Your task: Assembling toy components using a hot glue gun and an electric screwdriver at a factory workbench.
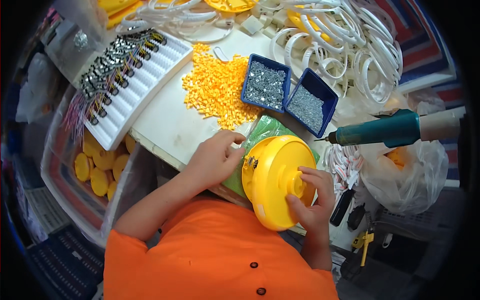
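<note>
My right hand [315, 197] grips a round yellow plastic cover [274, 187] by the raised hub at its centre, fingers above and thumb below. The cover is tilted on edge against a second round yellow shell [248, 181]. Small metal parts and dark wiring show in the gap between them. Left of this gap is my left hand [216, 156], its fingers curled in toward the thumb; anything pinched there is too small to make out. Beneath the yellow pieces lies a green pad [270, 127] under clear plastic.
Beyond my hands lie a heap of small yellow clips [215, 82] and two blue trays of metal parts [266, 82] [307, 107]. A teal electric screwdriver [377, 129] juts in from the right. At left are a white rack of wired parts [132, 82] and a bin of yellow discs [100, 182].
</note>
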`<state>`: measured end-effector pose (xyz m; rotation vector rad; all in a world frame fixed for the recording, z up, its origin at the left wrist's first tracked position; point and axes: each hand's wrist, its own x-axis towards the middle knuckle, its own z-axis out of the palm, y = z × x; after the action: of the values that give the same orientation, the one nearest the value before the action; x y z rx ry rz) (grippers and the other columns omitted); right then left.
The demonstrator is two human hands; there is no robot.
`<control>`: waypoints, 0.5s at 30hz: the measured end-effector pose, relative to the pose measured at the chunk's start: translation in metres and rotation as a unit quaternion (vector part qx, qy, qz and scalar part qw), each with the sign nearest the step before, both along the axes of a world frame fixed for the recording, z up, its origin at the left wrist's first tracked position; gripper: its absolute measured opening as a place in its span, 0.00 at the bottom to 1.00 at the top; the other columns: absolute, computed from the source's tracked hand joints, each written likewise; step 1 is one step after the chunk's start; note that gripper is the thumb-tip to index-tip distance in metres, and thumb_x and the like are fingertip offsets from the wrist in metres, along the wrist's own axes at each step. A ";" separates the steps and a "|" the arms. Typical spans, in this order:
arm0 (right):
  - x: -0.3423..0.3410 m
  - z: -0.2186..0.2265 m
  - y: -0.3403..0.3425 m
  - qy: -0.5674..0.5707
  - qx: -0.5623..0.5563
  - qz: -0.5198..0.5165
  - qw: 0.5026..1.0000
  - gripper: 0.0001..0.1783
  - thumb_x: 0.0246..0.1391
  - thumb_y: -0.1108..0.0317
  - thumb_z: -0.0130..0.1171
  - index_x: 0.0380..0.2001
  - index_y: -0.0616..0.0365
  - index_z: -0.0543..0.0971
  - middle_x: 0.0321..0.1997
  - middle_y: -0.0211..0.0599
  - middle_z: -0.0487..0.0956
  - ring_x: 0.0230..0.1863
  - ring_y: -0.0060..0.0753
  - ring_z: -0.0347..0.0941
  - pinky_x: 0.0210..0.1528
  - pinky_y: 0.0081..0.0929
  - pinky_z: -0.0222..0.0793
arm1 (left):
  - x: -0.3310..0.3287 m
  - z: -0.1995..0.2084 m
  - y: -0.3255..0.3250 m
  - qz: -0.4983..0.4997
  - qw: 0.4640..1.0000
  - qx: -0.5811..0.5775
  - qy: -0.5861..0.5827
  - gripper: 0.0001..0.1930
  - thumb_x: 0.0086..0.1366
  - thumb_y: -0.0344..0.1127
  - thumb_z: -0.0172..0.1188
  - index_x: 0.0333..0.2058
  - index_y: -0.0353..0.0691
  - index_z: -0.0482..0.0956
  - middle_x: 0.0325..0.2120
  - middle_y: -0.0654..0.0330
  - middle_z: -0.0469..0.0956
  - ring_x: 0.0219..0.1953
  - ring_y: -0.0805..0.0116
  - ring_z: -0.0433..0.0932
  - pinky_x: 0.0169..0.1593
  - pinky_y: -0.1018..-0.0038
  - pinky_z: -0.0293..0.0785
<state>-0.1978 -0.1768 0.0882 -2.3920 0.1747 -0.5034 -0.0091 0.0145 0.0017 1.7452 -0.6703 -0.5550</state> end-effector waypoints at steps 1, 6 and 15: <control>0.000 -0.006 0.000 0.012 -0.070 -0.028 0.997 0.24 0.41 0.69 0.73 0.44 0.59 0.79 0.52 0.45 0.82 0.50 0.46 0.75 0.57 0.39 0.67 | -0.004 0.001 -0.004 -0.019 0.999 0.008 -0.036 0.14 0.66 0.32 0.62 0.49 0.35 0.78 0.38 0.55 0.80 0.28 0.69 0.79 0.35 0.73 0.77; -0.001 -0.030 -0.007 0.039 -0.117 -0.062 0.990 0.26 0.40 0.69 0.74 0.46 0.59 0.79 0.50 0.43 0.81 0.50 0.48 0.74 0.56 0.40 0.67 | -0.013 -0.007 -0.016 -0.045 0.996 0.018 -0.080 0.16 0.65 0.33 0.63 0.50 0.36 0.81 0.38 0.51 0.83 0.31 0.61 0.82 0.36 0.70 0.78; 0.007 -0.031 -0.005 0.079 -0.113 -0.026 0.990 0.24 0.39 0.69 0.75 0.45 0.57 0.83 0.49 0.42 0.81 0.50 0.47 0.73 0.55 0.40 0.69 | 0.001 -0.006 -0.013 -0.113 0.993 -0.004 -0.020 0.18 0.66 0.30 0.57 0.53 0.35 0.80 0.38 0.47 0.84 0.38 0.54 0.84 0.45 0.66 0.79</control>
<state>-0.1907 -0.1820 0.0570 -2.6554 0.2632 -0.3743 -0.0085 0.0015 -0.0040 1.6864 -0.9050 -0.6720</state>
